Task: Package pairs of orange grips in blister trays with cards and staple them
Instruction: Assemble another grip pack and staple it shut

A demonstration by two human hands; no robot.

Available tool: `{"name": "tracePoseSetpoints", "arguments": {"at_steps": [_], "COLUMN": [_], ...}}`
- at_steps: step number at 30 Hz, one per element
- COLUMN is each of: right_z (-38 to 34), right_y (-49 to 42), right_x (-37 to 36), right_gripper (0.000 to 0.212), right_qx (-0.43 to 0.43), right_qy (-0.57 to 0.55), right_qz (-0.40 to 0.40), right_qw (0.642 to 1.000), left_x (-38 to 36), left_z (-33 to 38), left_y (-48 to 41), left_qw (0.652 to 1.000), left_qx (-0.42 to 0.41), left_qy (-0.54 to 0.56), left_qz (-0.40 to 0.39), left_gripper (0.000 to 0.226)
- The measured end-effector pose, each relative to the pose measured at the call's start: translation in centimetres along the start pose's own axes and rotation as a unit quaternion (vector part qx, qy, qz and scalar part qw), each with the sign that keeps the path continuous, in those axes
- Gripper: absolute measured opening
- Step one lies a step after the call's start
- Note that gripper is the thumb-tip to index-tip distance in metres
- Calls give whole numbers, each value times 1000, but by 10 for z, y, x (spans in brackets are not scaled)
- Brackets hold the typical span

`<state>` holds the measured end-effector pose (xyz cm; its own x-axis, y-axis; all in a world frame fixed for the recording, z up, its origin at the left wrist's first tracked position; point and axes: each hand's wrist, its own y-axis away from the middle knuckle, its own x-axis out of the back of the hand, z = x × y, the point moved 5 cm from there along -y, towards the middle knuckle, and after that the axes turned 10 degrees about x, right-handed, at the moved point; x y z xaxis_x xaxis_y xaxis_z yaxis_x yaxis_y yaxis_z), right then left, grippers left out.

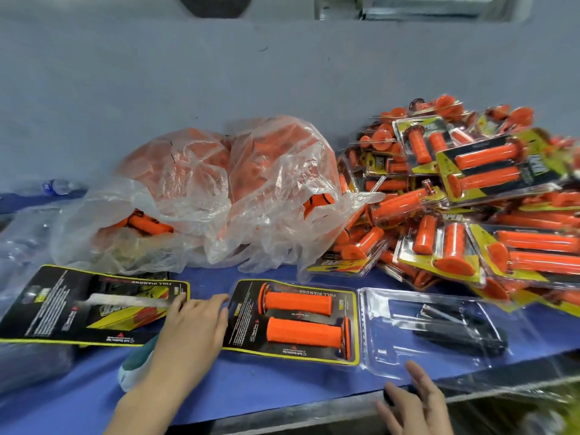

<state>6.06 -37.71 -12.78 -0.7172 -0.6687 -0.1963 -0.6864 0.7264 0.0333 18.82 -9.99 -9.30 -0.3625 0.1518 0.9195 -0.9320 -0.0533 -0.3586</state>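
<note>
An open blister tray lies in front of me. Its left half holds a black and yellow card [350,324] with two orange grips [298,304] side by side on it. The clear right half [392,346] lies flat over a black stapler [461,335]. My left hand [191,328] rests with straight fingers between this card and a stack of loose cards [62,309], fingertips at the card's left edge. My right hand [414,403] hovers with fingers spread at the near table edge, just below the clear half, holding nothing.
A clear plastic bag [219,196] of loose orange grips sits behind the tray. A big heap of finished packs [470,196] fills the right side. Crumpled clear plastic [22,246] lies at the far left, on the blue tabletop [251,381].
</note>
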Motion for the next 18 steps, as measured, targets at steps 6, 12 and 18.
{"name": "tracePoseSetpoints", "arguments": {"at_steps": [6, 12, 18], "right_z": [-12, -22, -20], "right_y": [11, 9, -5], "right_x": [-20, -40, -37], "right_gripper": [48, 45, 23], "right_qx": [271, 534, 675], "right_qy": [90, 243, 331], "right_qz": [-26, -202, -237], "right_qw": [958, 784, 615], "left_x": [-1, -4, 30], "left_z": [-3, -11, -42], "left_y": [-4, -8, -9], "left_qw": [1000, 998, 968], "left_qx": [13, 36, 159], "left_qy": [2, 23, 171], "left_qz": [-9, -41, 95], "left_gripper": [38, 51, 40]}}
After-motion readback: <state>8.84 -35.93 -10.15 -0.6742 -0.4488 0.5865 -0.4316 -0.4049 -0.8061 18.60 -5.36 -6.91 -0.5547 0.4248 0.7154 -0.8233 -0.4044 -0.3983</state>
